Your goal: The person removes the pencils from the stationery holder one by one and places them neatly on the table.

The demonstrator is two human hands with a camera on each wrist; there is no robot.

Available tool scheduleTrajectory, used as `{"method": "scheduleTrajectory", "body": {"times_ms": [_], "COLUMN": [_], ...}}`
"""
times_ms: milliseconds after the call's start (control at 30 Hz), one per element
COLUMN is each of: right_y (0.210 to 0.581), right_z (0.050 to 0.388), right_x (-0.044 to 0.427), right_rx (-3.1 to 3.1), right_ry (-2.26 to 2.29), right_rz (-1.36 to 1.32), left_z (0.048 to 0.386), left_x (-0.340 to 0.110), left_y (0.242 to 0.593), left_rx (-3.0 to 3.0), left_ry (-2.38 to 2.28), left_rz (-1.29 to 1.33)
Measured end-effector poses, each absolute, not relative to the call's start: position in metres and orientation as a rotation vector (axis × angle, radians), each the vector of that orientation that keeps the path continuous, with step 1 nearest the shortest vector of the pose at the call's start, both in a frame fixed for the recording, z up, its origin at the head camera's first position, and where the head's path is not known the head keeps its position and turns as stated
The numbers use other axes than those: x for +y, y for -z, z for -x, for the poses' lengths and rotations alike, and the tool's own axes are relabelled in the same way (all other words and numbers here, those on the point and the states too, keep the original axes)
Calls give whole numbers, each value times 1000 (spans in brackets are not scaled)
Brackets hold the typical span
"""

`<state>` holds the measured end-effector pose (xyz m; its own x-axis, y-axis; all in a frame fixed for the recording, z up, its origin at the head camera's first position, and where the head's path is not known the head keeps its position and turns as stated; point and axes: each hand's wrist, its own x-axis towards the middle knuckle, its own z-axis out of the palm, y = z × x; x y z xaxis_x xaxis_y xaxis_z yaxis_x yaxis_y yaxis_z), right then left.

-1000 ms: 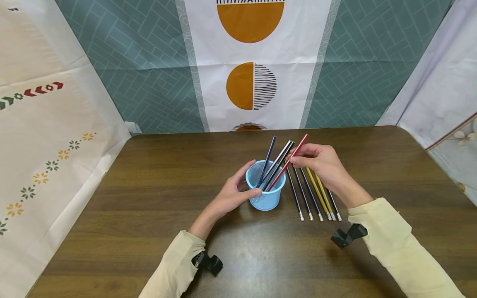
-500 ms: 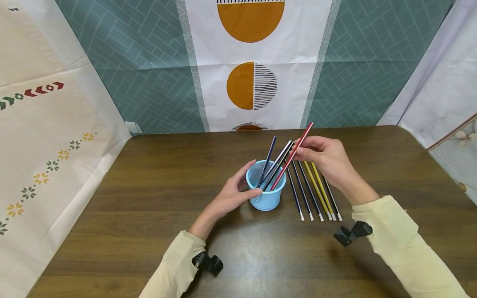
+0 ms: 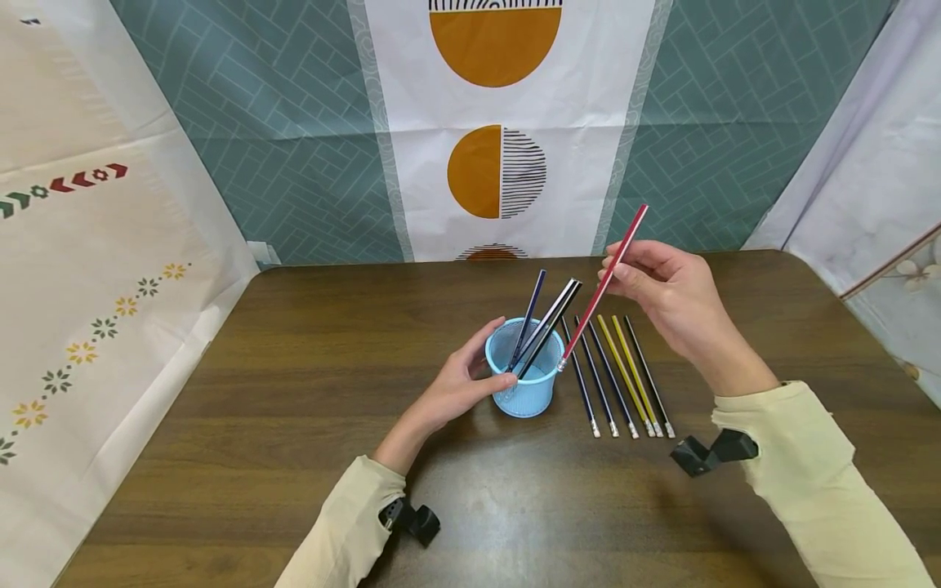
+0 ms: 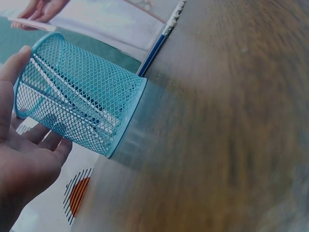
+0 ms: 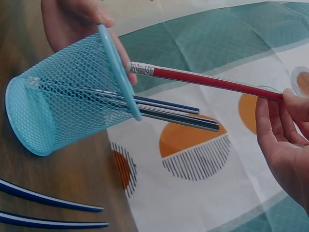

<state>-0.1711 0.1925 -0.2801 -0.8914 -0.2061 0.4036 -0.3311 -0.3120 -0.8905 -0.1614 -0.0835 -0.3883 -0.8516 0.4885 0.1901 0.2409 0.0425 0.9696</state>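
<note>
A light blue mesh pencil cup stands upright on the table, with several dark pencils leaning in it. My left hand holds the cup, thumb at the near rim and fingers round its far left side. Between thumb and fingers, my right hand pinches a red pencil with a white stripe. The pencil slants, its eraser end low beside the cup's right rim. In the right wrist view that eraser end shows just outside the cup's mouth.
Right of the cup, dark blue pencils, yellow pencils and a black pencil lie side by side on the brown wooden table, erasers toward me. A patterned cloth hangs behind the table's far edge.
My right hand has moved up and to the right, drawing the red pencil from inside the cup to outside its rim. The left hand and the cup have stayed put.
</note>
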Motion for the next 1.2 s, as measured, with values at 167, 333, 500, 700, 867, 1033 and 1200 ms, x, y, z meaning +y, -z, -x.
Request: {"method": "scheduleTrajectory", "body": {"times_ms": [167,333,500,700,867,1033,1200], "right_y": [277,278,282,289,297,305,311], "right_z": [170,170,170,170,172,175,179], "right_x": [195,199,204,212,218,223,226], "right_rx": [-1741,-1713,-1753,-1931,-2103,-2220,-2273], "right_ry": [-2384,-2403,-2362,-2200,-2037,-1951,-1935], "right_rz": [-705,-661,-609,-509,-421,-324,-255], "left_z": [161,160,161,160,161,161,160], "left_x": [-84,-84,-84,-84,-84,-84,-83], "left_y": [389,388,388,388,387,386,386], "left_rx": [2117,2120,2118,2124,2124,2126,2116], "left_ry": [-1908,-1905,-1903,-1895,-1896,-1892,-1897], "left_rz": [-755,-741,-738,-733,-743,-740,-734]}}
